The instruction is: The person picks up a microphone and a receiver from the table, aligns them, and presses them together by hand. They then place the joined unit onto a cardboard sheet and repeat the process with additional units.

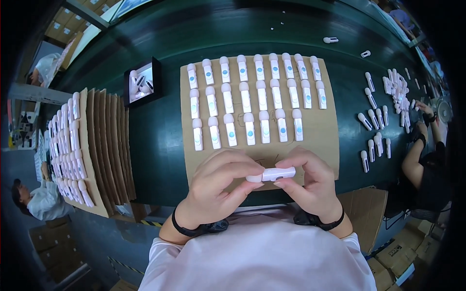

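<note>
Between my two hands, over the near edge of the cardboard sheet, lies a small white wand-shaped device (279,174) with a rounded pale head, held level. My left hand (219,177) pinches its rounded head end between thumb and fingers. At the other end, my right hand (310,182) grips the white body by its tip. Beyond my hands, the brown cardboard sheet (318,133) bears three rows of similar devices (245,97), heads pointing away from me. Many show a round blue spot on the body. The near row stops short of the sheet's right side.
A black box (156,80) with several devices stands left on the dark green table (160,160). Farther left is a stack of cardboard sheets (109,145), its outermost one loaded with devices. Loose devices (374,119) and a heap (400,94) lie right, near another person's arm (415,160).
</note>
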`<state>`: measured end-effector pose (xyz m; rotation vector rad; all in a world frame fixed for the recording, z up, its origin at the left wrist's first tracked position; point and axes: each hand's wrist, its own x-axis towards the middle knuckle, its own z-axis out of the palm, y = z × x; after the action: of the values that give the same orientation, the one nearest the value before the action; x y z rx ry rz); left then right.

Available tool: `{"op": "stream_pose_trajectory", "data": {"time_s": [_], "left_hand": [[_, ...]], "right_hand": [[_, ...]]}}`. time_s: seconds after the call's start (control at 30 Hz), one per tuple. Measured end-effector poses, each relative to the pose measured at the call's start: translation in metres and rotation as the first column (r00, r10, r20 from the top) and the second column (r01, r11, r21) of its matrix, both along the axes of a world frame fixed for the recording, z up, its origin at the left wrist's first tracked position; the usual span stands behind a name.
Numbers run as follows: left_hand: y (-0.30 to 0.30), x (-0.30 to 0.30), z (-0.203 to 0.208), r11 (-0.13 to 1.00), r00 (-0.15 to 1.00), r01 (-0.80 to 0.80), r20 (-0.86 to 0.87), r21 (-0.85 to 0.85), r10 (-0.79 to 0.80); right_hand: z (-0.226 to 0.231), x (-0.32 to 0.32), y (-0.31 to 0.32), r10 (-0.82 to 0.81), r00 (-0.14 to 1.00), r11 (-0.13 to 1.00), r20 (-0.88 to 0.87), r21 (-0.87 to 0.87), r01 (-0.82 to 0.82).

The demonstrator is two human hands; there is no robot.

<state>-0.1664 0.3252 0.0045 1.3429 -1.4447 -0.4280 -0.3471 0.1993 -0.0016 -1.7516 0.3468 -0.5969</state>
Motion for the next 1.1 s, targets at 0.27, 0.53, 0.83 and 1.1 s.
{"op": "stream_pose_trajectory", "data": {"time_s": [0.27, 0.53, 0.83, 1.1], "left_hand": [[0.001, 0.002, 0.005, 0.994, 0.999, 0.017, -0.046, 0.110, -0.012], [0.003, 0.002, -0.001, 0.993, 0.997, 0.005, -0.082, 0.119, 0.005], [-0.001, 0.004, -0.003, 0.999, 0.999, 0.005, -0.038, 0.033, -0.003], [-0.004, 0.004, -0.005, 1.000, 1.000, 0.001, -0.014, 0.028, -0.001]], "right_hand": [[-0.002, 0.009, -0.003, 0.012, 0.989, 0.941, 0.145, -0.336, 0.038], [-0.001, 0.017, 0.000, 0.007, 0.991, 0.932, 0.135, -0.360, 0.043], [-0.001, 0.019, -0.003, 0.034, 0.991, 0.922, 0.132, -0.387, 0.019], [-0.001, 0.022, -0.005, -0.012, 0.988, 0.914, 0.157, -0.398, 0.074]]}}
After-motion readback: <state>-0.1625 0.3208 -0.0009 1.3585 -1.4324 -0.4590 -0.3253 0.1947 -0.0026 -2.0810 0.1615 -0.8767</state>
